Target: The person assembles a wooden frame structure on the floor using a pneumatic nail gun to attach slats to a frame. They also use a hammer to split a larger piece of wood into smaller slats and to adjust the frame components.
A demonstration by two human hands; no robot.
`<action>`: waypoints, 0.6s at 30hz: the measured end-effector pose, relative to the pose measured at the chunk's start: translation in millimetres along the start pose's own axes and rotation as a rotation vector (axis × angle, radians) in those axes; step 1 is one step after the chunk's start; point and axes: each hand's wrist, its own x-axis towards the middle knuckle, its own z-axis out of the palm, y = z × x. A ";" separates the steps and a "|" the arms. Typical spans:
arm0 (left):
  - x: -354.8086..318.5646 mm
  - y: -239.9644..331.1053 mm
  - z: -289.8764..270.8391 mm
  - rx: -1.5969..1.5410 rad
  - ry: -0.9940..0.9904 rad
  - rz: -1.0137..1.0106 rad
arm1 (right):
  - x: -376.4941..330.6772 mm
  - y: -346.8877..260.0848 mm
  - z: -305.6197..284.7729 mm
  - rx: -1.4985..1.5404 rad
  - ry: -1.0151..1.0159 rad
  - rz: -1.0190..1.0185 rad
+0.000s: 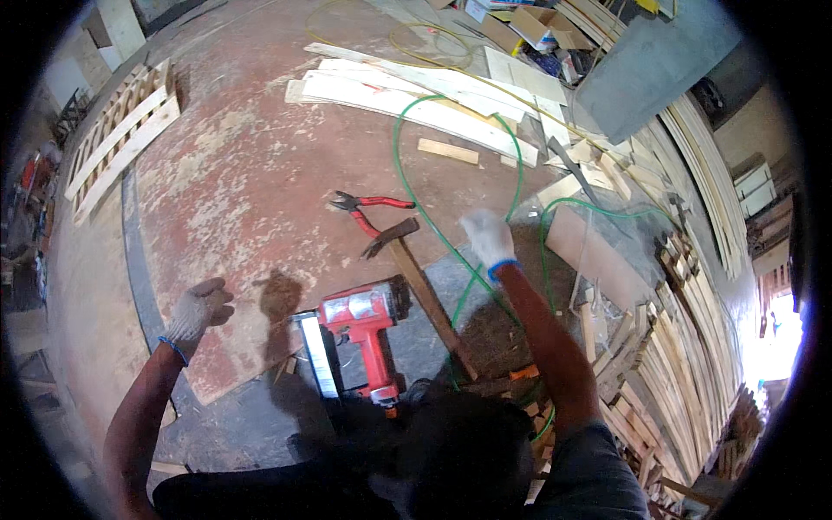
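My left hand (199, 309), in a white work glove with darkened fingers, hangs above the floor with its fingers loosely curled. I see nothing in it. My right hand (489, 237) is also gloved and closed, raised near the green air hose (400, 165). Whether it holds anything is hidden. Between my arms, a red nail gun (371, 334) with a silver magazine stands close to my body. To its right lies a wooden-handled hammer (431, 299), its head beside red-handled pliers (374, 208). My right hand is beyond and right of the hammer, not touching it.
Pale boards (416, 97) lie on the floor ahead. A slatted wooden pallet (130, 139) is at the far left. Stacked wood strips (685, 364) line the right side, near a handsaw (579, 173). Cardboard boxes (542, 30) stand at the far right.
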 end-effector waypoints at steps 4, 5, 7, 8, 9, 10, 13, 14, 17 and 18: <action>17.6 -11.5 23.1 -0.019 -0.143 -0.050 | 69.3 58.8 -13.8 -0.351 0.200 -0.018; 17.5 -21.7 29.8 -0.029 -0.165 -0.047 | 84.2 65.8 -18.7 -0.353 0.228 0.028; 11.9 -40.8 36.7 -0.044 -0.192 -0.040 | 113.1 73.8 -21.5 -0.342 0.282 0.111; 5.6 -47.9 42.3 -0.102 -0.220 -0.062 | 124.3 79.7 -25.6 -0.374 0.319 0.099; 3.0 -65.9 40.5 -0.083 -0.226 -0.068 | 138.2 85.6 -30.8 -0.400 0.358 0.081; 1.5 -76.1 44.1 -0.061 -0.237 -0.078 | 147.9 93.4 -36.4 -0.427 0.395 0.069; -9.6 -70.1 42.5 0.023 -0.195 -0.214 | 167.8 96.2 -54.8 -0.367 0.294 0.314; -7.2 -75.3 42.7 0.049 -0.198 -0.225 | 175.4 99.4 -61.7 -0.346 0.272 0.375; 5.5 -100.8 26.1 0.160 -0.240 -0.124 | 194.1 120.3 -57.0 -0.283 0.277 0.438; 9.6 -112.2 21.7 0.192 -0.266 -0.067 | 198.7 126.4 -53.0 -0.274 0.292 0.434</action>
